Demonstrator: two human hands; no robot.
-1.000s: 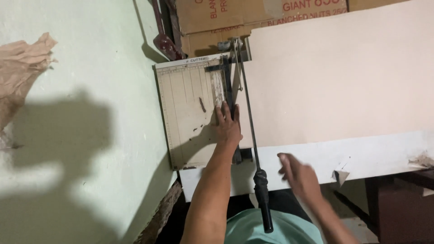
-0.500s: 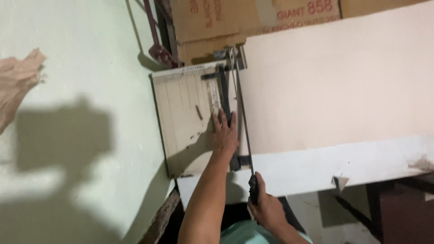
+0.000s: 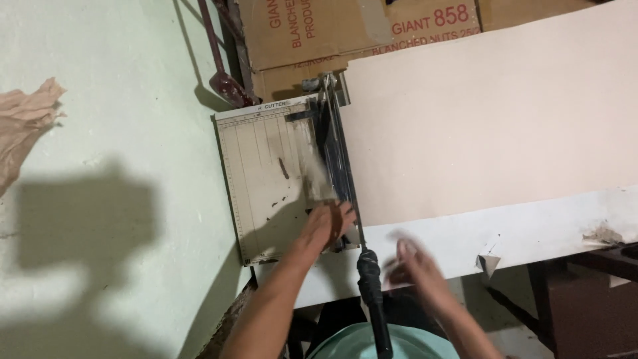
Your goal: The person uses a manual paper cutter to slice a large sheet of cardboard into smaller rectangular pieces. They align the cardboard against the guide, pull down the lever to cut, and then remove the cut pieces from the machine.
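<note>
Left hand (image 3: 330,223) presses flat, fingers spread, on worn cream guillotine paper cutter board (image 3: 259,179) beside its lowered black-handled blade arm (image 3: 369,282); right hand (image 3: 412,266), blurred, open, holds nothing, just right of handle.

- A pale green painted surface (image 3: 113,133) fills the left side, crossed by a hard dark shadow (image 3: 86,219).
- Crumpled tan paper (image 3: 26,126) lies at its left edge.
- Brown corrugated cardboard boxes (image 3: 312,33) with red print stand along the top.
- A chipped white tabletop (image 3: 531,233) runs along the right.
</note>
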